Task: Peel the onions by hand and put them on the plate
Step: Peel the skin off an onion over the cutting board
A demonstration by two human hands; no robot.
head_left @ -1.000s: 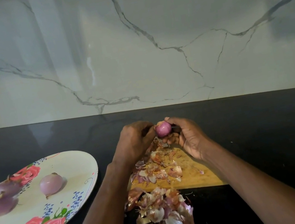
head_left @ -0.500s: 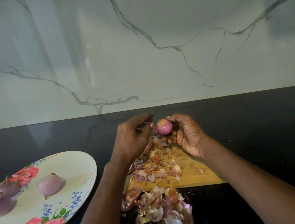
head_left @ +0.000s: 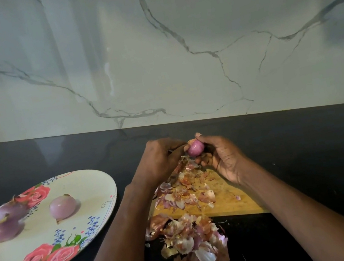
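Above the cutting board [head_left: 226, 199], my right hand [head_left: 222, 158] grips a small onion [head_left: 195, 148] while my left hand [head_left: 160, 160] pinches at its skin.

Two bare forearms reach forward from the lower edge and converge at centre. The right hand [head_left: 221, 156], palm turned inward with fingers curled, cradles a small onion [head_left: 195, 148], thumb raised above it. The left hand [head_left: 160, 160], knuckles up and fingers bent, pinches at the onion's near side, fingertips meeting the right hand's
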